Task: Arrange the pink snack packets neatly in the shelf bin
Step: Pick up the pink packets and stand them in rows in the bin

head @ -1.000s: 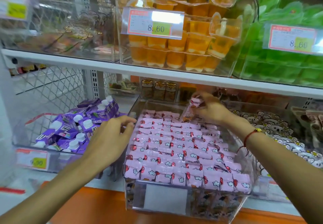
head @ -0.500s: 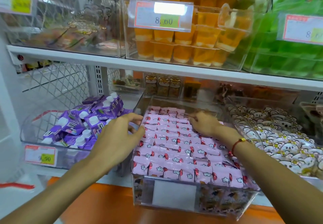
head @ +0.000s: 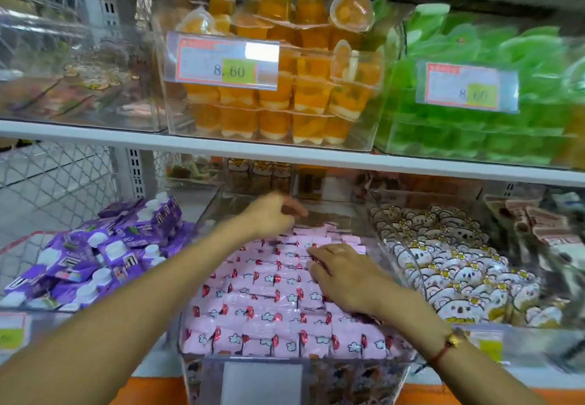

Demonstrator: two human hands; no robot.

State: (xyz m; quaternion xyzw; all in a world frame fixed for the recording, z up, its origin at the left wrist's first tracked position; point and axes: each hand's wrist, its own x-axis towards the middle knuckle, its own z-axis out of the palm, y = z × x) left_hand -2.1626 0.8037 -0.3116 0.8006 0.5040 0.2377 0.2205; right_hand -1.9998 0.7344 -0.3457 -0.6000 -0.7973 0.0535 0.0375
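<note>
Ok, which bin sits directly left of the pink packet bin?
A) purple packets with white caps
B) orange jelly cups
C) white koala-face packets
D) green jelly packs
A: the purple packets with white caps fill the bin just left of the pink snack packets.

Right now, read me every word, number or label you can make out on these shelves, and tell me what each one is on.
"8.60": price tag on the clear bin of orange jelly cups.
"8.60", partly blurred: price tag on the clear bin of green jelly packs.
Small print on both tags: too blurred to read.
Lettering on the purple packets: unreadable.
Yellow-green tag at lower left: unreadable.
Pink snack packets: only pictures, no readable text.
</note>
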